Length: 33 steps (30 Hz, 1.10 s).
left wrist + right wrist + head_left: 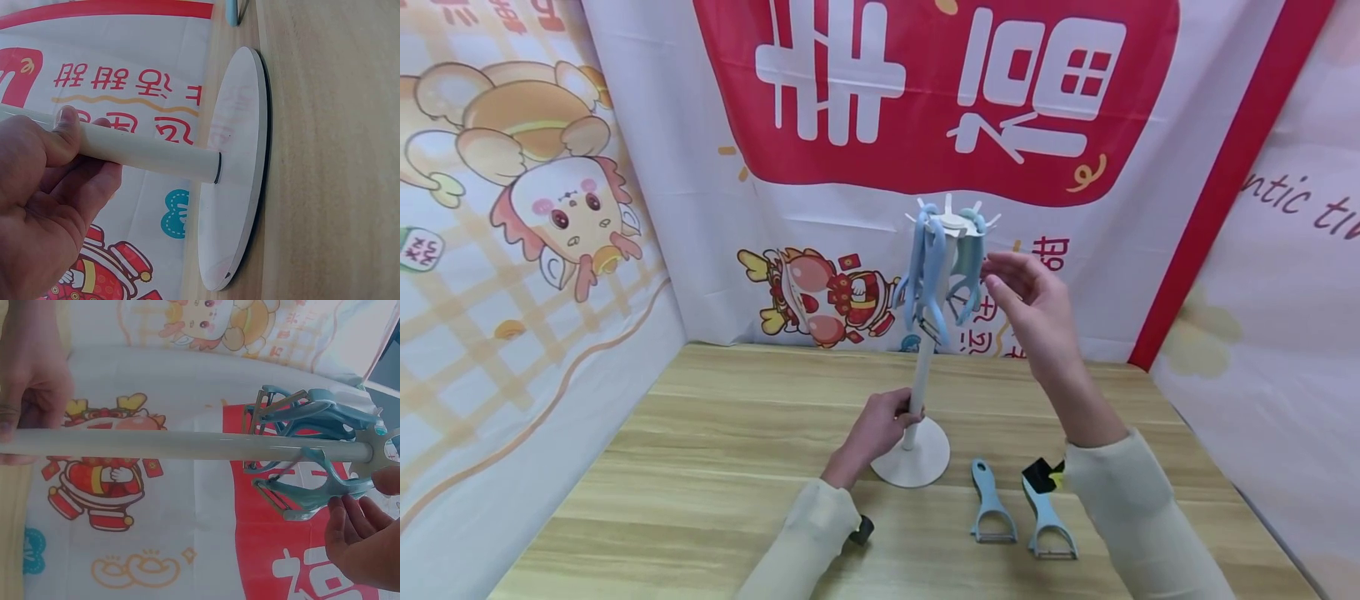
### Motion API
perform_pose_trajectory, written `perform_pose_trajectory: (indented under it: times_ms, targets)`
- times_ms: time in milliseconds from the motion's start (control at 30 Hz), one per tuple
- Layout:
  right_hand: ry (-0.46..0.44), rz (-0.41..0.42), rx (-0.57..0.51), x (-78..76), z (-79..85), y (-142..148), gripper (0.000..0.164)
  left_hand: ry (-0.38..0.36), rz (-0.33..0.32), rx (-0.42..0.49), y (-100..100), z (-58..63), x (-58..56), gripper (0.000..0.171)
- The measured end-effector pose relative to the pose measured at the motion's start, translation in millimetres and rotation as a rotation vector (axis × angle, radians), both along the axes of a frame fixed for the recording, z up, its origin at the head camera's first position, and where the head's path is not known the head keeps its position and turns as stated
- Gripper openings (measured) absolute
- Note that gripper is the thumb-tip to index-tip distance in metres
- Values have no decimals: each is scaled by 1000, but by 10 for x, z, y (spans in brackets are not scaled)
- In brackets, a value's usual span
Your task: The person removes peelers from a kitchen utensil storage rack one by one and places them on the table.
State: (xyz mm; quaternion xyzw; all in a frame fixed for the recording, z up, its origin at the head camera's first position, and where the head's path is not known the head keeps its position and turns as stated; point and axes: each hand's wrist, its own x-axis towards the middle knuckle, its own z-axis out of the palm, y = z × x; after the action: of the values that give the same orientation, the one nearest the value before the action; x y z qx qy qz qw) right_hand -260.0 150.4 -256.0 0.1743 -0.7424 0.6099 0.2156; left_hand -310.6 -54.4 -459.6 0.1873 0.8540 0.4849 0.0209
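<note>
White and slender, the stand [922, 375] rises from its round base [916, 471] on the wood-grain bench [737, 433], and I watch it from afar. My left grip [880, 421], a bare hand, is wrapped around the pole low down, thumb and fingers on it. Several blue peelers hang from the prongs at the top, blades downward, among them one on the left [935, 258]. My right grip [1037, 312] is raised beside the right-hand hanging peeler [974, 250], fingers loosely bent with the thumb apart, fingertips at its handle; I cannot tell whether it bears any weight. One loose peeler [987, 493] and a second loose peeler [1042, 510] lie near and right of the base, blades toward the near side. At the far side hangs a red and white cloth [925, 158].
</note>
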Motion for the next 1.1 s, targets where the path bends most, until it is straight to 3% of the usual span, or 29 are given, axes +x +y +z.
perform_pose_trajectory:
  times_ms: [533,1100]
  targets:
    - [-14,75,-10,-128,81,-68,41,30,-5,0,7,-12,-4,13]
    - [25,56,-94,-98,97,-65,37,49,-11,-5,13,7,-2,13]
